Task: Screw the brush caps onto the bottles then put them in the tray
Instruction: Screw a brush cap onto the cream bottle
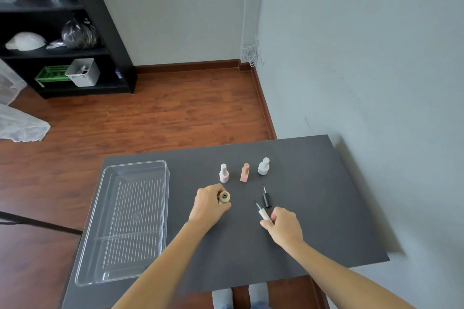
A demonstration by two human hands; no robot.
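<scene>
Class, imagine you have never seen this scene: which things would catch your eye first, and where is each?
First the two hands at the middle of the dark table: the left hand grips an open tan bottle, the right hand pinches a white brush cap. A clear tray lies at the left, and three capped bottles stand in a row beyond the hands.

Head camera looks forward and down over the dark table (313,208).

Left hand (209,204) grips an open beige bottle (223,197) — right hand (285,226) pinches a white brush cap (263,214).
</scene>
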